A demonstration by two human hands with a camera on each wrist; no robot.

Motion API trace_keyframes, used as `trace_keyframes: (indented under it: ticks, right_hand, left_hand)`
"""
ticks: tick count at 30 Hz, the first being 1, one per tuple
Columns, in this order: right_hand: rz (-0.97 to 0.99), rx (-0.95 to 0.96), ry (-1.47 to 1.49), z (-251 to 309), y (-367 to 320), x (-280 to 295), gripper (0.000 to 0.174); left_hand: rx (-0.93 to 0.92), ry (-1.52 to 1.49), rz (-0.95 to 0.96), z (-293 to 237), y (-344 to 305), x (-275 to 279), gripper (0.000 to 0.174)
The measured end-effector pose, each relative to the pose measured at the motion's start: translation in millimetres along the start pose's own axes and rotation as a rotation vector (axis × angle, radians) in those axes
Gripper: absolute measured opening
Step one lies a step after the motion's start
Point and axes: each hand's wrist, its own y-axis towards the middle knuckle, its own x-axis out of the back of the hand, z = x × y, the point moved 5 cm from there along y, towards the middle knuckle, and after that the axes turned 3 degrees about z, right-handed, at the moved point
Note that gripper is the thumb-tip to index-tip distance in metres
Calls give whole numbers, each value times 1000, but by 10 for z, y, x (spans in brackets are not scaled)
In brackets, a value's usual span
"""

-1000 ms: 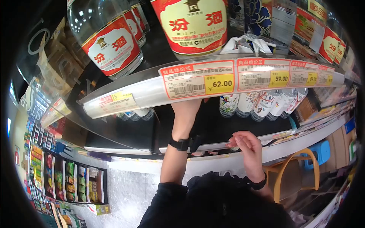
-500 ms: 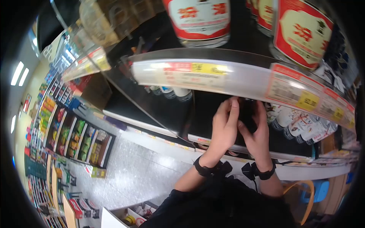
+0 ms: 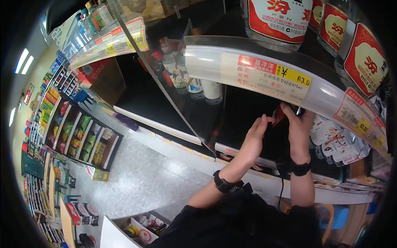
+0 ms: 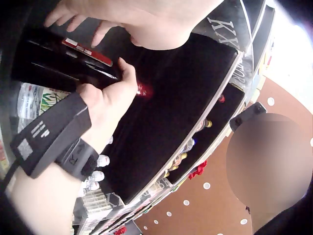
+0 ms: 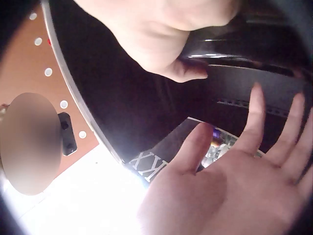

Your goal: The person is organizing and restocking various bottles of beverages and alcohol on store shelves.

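In the left wrist view, my right hand grips a glossy black bottle-like object with a red label strip, thumb along its near end. My left hand extends above it, fingers spread; whether they touch it is unclear. The head view has both hands, left and right, beneath the upper shelf edge, which hides part of the right fingers; a dark red part of the object shows between them. From the right wrist, my left hand faces the object, palm and fingers extended, below my right hand.
Above the hands runs the upper shelf's price rail, with large clear bottles standing behind it. White-labelled bottles stand right of my right hand. A clear divider slants at the left. An open drawer-like box is low down.
The left hand first reached beneath the rail; both hands then came together around the dark object. Now the left fingers are extended beside it. The head view has shifted leftward along the shelf.
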Motion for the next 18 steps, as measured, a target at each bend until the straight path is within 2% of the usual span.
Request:
trace_keyframes:
  ticks: [2,3,4,6,8,11,13,18]
  right_hand:
    - [-129,295,-96,-42,-121,183,41]
    - [-121,215,28,-140,-194,255,52]
    - [-123,220,19,-123,-287,254,52]
    - [-312,242,210,-56,-501,249,49]
    - [-254,255,129,33,-645,190,53]
    - [-226,351,84,78,-775,108,57]
    - [-128,483,-37,68,-850,49,62]
    - [-202,608,-6,208,-1042,-59,59]
  left_hand:
    - [40,-14,-26,50,22,10,60]
    - [17,-9,-37,58,31,5,59]
    - [-7,-3,-47,65,47,5,59]
    - [-33,61,-85,145,121,26,62]
    - [-52,133,-121,129,140,52,65]
    - [10,65,-33,82,135,52,70]
    - [-18,83,-48,88,130,121,71]
    - [-157,68,-10,138,117,223,66]
